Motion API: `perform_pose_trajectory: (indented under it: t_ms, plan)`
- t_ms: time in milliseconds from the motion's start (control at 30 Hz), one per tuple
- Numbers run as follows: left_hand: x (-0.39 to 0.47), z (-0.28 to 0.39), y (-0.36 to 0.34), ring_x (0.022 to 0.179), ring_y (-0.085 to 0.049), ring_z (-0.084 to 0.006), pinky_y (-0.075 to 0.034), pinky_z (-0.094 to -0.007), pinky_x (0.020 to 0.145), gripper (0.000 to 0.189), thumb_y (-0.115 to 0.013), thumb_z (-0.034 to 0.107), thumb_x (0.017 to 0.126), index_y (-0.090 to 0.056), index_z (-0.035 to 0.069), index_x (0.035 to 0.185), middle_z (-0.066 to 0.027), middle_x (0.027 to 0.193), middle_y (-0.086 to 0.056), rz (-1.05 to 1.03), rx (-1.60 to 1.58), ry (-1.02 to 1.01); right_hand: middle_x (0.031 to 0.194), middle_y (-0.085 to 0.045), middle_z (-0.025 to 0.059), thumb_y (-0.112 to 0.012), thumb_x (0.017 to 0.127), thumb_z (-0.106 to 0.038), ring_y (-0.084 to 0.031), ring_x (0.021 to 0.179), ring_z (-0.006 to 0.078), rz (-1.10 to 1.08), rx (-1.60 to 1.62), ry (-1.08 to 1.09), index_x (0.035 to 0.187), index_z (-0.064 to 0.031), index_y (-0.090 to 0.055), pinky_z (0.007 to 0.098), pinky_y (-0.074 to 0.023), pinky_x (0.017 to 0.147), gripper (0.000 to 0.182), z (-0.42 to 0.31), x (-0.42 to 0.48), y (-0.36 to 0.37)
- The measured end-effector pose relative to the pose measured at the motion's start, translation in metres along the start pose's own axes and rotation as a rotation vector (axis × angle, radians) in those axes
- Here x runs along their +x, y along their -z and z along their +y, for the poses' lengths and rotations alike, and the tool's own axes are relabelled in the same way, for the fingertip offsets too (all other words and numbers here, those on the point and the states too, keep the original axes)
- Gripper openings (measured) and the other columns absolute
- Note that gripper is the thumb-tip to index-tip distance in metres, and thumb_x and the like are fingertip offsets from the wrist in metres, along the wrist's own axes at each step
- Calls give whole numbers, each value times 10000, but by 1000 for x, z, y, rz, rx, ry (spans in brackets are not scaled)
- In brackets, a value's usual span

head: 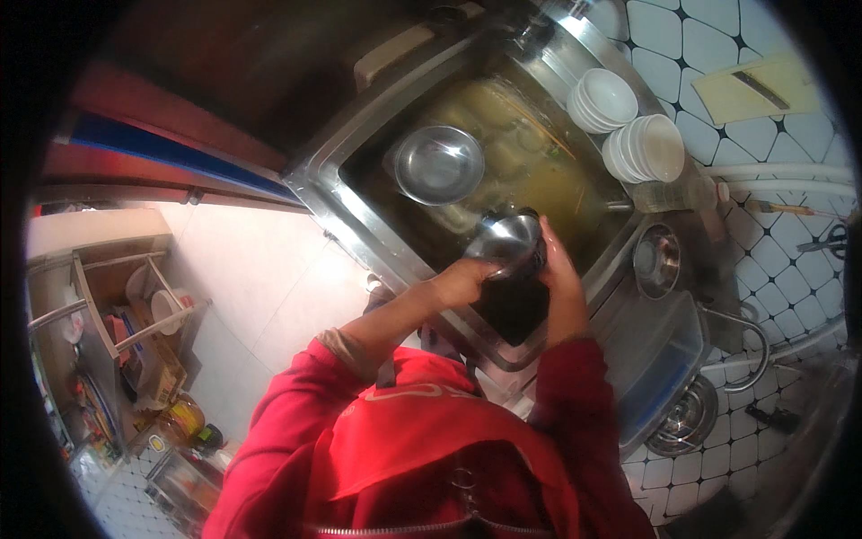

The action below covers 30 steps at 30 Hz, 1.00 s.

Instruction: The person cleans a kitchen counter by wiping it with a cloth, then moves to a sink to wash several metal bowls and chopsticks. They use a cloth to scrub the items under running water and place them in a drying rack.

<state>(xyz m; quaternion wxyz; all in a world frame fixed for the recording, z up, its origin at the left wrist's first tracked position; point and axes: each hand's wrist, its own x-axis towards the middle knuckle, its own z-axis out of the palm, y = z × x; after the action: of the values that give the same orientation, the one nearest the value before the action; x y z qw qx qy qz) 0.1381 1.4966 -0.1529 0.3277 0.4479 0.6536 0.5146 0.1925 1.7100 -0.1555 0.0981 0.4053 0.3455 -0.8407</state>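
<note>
Both my hands are over a stainless steel sink (394, 259) of murky, yellowish water. My left hand (461, 286) grips the near left rim of a shiny metal bowl (506, 239). On the other side of that bowl, my right hand (559, 259) holds its edge with the fingers along the outside. The bowl is tilted, and its underside is partly hidden by my hands. Farther back to the left, a second metal bowl (439, 166) sits in the water. A thin stick, perhaps a chopstick (539, 124), and blurred pale dishes (495, 128) show in the water behind.
Two stacks of white bowls (608, 99) (650, 148) lean on the sink's right ledge. Beside them are a clear plastic bottle (673, 195), a metal bowl (657, 261) and a clear plastic tub (656, 364). A curved faucet (757, 337) stands right. A shelf rack (111, 310) is at left.
</note>
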Motion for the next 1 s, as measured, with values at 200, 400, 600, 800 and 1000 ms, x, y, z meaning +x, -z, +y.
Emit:
perform_pose_trajectory:
  t_ms: [200, 400, 600, 800, 1000]
  plan:
    - [10, 25, 26, 1318, -282, -311, -209, -493, 1053, 698, -556, -55, 585, -529, 193, 1237, -90, 1369, -412, -66, 516, -50, 1085, -589, 94, -585, 763, -197, -566, 986, 227, 59, -44, 182, 1166, -34, -534, 357, -443, 891, 437, 1, -37, 13]
    - [14, 16, 47, 1374, -159, -260, -190, -406, 1080, 692, -552, 2, 668, -409, 117, 1335, -121, 1447, -274, 413, -438, 110, 1083, -567, 80, -583, 741, -74, -554, 982, 213, 184, -125, 362, 1219, -27, -483, 350, -446, 872, 490, 3, -43, 10]
    - [24, -1, 44, 905, -627, -268, -556, -387, 715, 382, -524, 81, 860, -442, -50, 1209, -153, 1036, -605, 342, -986, 733, 1159, -551, 87, -599, 802, -194, -541, 1032, 247, 139, 8, 371, 1261, -59, -459, 374, -442, 879, 498, 25, -15, 5]
    - [32, 4, 40, 854, -638, -292, -576, -393, 626, 388, -488, 45, 849, -440, -9, 1231, -204, 1056, -583, 312, -743, 825, 1149, -574, 172, -542, 861, -300, -554, 1047, 306, 520, -710, 525, 1227, -69, -517, 388, -439, 887, 434, 107, 96, 116]
    - [22, 6, 46, 821, -637, -341, -546, -380, 641, 388, -459, 187, 829, -510, 7, 1168, -263, 1006, -585, 210, -225, 813, 1066, -607, 190, -552, 839, -283, -573, 1014, 315, 516, -1182, 402, 1121, -28, -578, 387, -444, 867, 381, 70, 73, 77]
